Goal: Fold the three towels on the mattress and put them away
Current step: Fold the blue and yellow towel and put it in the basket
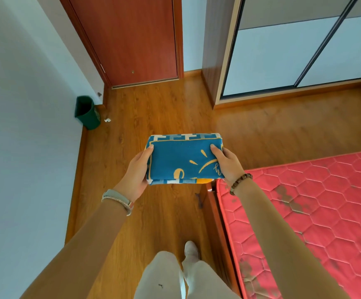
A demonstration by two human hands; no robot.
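Folded towel stack, long axis left-right, gripped at both ends by left hand and right hand, wardrobe ahead-right, probably three towels.

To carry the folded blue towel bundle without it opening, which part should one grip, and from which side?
Grip the folded towel bundle at its two short ends, from left and right, thumbs on top, as the left hand and right hand do. It is a flat, layered rectangle, so pinching both ends probably keeps the layers together.
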